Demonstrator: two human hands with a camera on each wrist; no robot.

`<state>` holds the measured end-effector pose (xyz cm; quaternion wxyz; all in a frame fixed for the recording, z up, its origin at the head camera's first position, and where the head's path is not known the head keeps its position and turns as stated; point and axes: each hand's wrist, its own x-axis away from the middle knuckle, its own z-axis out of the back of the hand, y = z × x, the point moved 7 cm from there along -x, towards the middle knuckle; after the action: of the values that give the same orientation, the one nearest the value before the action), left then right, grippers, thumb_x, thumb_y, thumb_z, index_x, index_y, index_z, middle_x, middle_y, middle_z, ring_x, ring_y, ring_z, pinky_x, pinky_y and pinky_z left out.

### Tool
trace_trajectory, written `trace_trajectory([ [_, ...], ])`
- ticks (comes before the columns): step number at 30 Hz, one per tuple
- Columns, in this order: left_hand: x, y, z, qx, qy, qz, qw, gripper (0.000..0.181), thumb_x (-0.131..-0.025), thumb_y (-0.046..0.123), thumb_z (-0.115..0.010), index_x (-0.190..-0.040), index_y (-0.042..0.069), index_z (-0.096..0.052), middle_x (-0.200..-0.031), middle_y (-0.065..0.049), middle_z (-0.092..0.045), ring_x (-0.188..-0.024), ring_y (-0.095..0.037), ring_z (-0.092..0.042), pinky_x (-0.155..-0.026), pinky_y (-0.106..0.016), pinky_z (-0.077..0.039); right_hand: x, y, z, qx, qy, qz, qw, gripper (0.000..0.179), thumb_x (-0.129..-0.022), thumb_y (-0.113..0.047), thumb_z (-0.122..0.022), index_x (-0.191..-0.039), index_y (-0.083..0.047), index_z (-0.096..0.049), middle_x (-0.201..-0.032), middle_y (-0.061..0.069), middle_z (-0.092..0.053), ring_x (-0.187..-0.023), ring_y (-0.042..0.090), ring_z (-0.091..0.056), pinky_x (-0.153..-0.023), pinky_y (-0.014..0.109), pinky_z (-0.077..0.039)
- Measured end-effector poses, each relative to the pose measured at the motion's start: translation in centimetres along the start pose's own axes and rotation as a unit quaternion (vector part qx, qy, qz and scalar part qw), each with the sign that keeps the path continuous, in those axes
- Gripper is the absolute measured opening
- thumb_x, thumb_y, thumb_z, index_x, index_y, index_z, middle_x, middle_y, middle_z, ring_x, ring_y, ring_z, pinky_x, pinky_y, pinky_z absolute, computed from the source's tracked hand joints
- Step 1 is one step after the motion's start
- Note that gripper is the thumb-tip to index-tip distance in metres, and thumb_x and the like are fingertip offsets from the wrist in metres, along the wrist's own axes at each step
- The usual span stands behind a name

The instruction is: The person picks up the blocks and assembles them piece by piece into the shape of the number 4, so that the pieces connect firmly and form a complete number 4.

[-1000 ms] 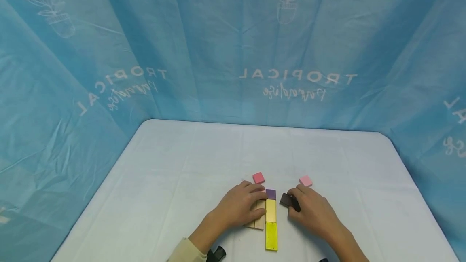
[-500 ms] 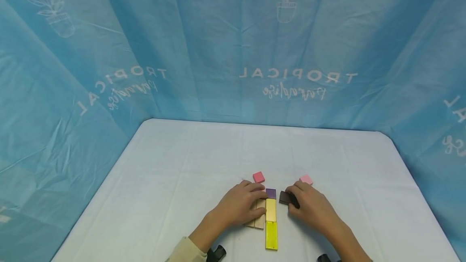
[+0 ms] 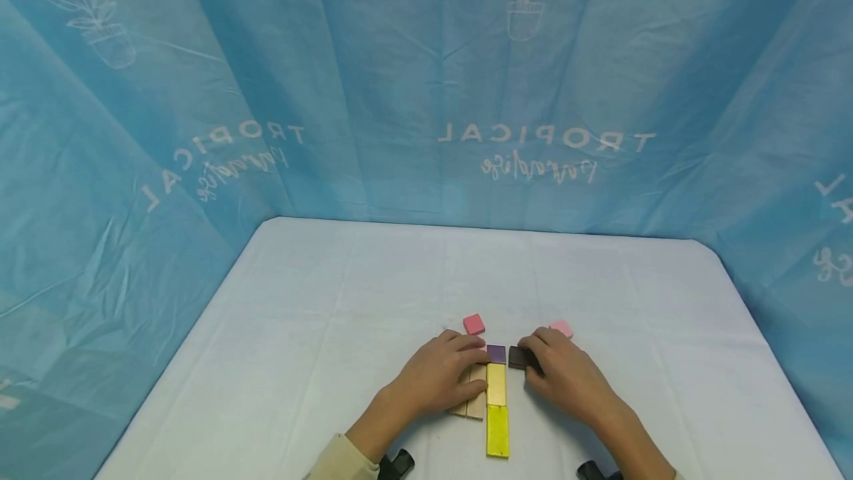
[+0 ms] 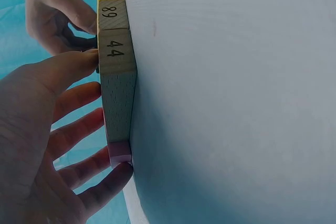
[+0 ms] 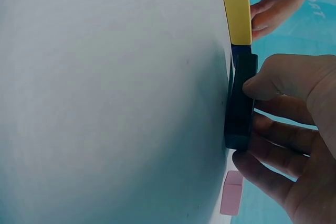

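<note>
My left hand (image 3: pixel 460 370) lies flat over two tan wooden blocks (image 3: pixel 474 400), numbered 89 and 44 in the left wrist view (image 4: pixel 116 72). Its thumb rests against them and its fingers are fairly straight. To their right runs a column of a purple block (image 3: pixel 496 353), a gold block (image 3: pixel 495 385) and a yellow block (image 3: pixel 496 431). My right hand (image 3: pixel 541 363) pinches a dark brown block (image 3: pixel 516 358) between thumb and fingers (image 5: pixel 262 85). The block (image 5: pixel 240 100) sits on the table right beside the purple one.
A pink block (image 3: pixel 474 324) lies just beyond my left hand, and a paler pink block (image 3: pixel 562 328) beyond my right. The white table (image 3: pixel 346 317) is walled by blue printed cloth (image 3: pixel 426 95) at the back and both sides.
My right hand has slid the dark brown block leftwards, up next to the purple block. The left hand has stayed on the wooden blocks.
</note>
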<state>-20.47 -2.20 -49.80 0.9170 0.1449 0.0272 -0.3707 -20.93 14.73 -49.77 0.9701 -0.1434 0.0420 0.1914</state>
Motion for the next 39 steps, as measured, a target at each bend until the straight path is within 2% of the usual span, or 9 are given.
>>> trace_trajectory([
  [16, 0.12, 0.16, 0.13, 0.006, 0.0, -0.006, 1.0, 0.036, -0.089, 0.045, -0.064, -0.119, 0.026, -0.067, -0.128, 0.006, -0.057, -0.114, -0.015, -0.05, -0.098, -0.034, -0.043, -0.18, -0.49, -0.27, 0.009, -0.001, 0.017, 0.9998, 0.027, -0.078, -0.02, -0.071, -0.105, -0.017, -0.068, -0.098, -0.008, -0.057, -0.087, 0.009, -0.049, -0.079, 0.033, -0.049],
  [39, 0.12, 0.18, 0.05, 0.001, -0.02, 0.003, 0.9998, 0.039, -0.09, 0.047, -0.062, -0.123, 0.026, -0.065, -0.131, 0.007, -0.055, -0.117, -0.015, -0.048, -0.098, -0.035, -0.042, -0.4, -0.54, -0.68, 0.007, -0.012, 0.008, 0.9999, 0.03, -0.079, -0.022, -0.073, -0.108, -0.019, -0.067, -0.1, -0.008, -0.057, -0.089, 0.009, -0.051, -0.083, 0.034, -0.05],
])
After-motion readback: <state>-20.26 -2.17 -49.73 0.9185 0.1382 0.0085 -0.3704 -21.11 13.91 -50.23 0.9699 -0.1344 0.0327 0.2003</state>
